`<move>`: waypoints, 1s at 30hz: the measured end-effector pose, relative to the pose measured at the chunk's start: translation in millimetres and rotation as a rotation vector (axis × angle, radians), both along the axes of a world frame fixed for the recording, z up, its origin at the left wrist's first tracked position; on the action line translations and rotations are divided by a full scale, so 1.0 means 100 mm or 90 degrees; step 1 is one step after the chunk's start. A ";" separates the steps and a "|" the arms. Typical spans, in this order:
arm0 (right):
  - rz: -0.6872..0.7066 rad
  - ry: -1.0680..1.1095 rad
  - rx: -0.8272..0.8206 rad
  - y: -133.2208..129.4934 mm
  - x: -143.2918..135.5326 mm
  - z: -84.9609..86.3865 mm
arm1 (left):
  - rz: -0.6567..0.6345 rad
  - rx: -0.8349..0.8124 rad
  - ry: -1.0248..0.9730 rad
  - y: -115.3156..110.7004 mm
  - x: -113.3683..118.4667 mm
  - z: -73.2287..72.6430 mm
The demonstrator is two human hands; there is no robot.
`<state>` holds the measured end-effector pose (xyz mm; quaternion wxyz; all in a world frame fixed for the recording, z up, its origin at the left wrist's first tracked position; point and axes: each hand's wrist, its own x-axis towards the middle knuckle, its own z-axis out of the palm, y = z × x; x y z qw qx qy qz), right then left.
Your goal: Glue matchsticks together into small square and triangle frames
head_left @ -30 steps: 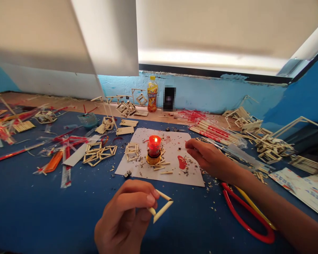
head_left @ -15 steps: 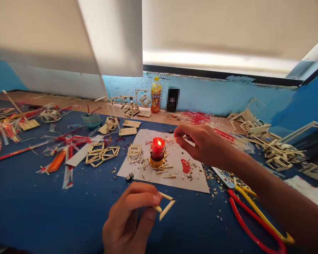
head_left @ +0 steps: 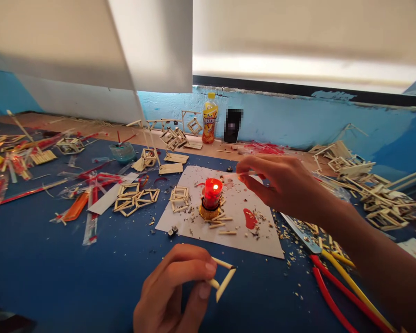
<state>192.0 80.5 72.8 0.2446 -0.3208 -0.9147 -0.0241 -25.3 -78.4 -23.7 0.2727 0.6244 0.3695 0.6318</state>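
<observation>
My left hand (head_left: 178,282), low in the middle, is closed in a pinch on a small stick frame (head_left: 226,284) of short pale wooden sticks, which juts out to the right. A dark joint shows at its far corner. Fingertips together, my right hand (head_left: 280,182) is right of the lit red candle (head_left: 212,196), holding a thin translucent strip (head_left: 231,176) that points towards the candle. The candle stands in a gold-coloured base on a white sheet (head_left: 194,226). Several short loose sticks (head_left: 225,225) lie beside it, with a small stick cube (head_left: 179,199) to the left.
Scissors (head_left: 319,252) with red and yellow handles lie under my right forearm. Stick models (head_left: 135,199) and plastic wrappers (head_left: 92,208) spread over the left side. More stick structures (head_left: 353,171) pile up at right. A drink bottle (head_left: 210,120) stands at the back wall.
The whole view has shifted slightly, so most things sit a little further right. Both hands keep their grips, and the strip stays near the candle.
</observation>
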 end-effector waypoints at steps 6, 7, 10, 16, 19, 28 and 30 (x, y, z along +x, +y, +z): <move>0.040 0.076 -0.071 -0.37 0.15 0.06 | 0.081 -0.139 0.045 0.01 0.05 0.01; 0.029 0.090 -0.098 -0.45 0.18 0.03 | 0.083 -0.161 0.061 0.03 0.05 0.01; -0.011 0.122 -0.195 -0.67 0.24 -0.10 | 0.056 -0.202 0.074 0.07 0.06 0.02; -0.049 0.232 -0.241 -0.90 0.27 -0.44 | -0.018 -0.224 0.067 0.10 0.11 0.07; -0.042 0.259 -0.175 -0.91 0.27 -0.54 | 0.018 -0.193 0.062 0.13 0.14 0.11; 0.019 0.308 -0.145 -0.97 0.24 -0.59 | 0.086 -0.104 0.176 0.20 0.28 0.29; 0.019 0.315 -0.141 -0.98 0.24 -0.59 | 0.087 -0.118 0.165 0.20 0.30 0.30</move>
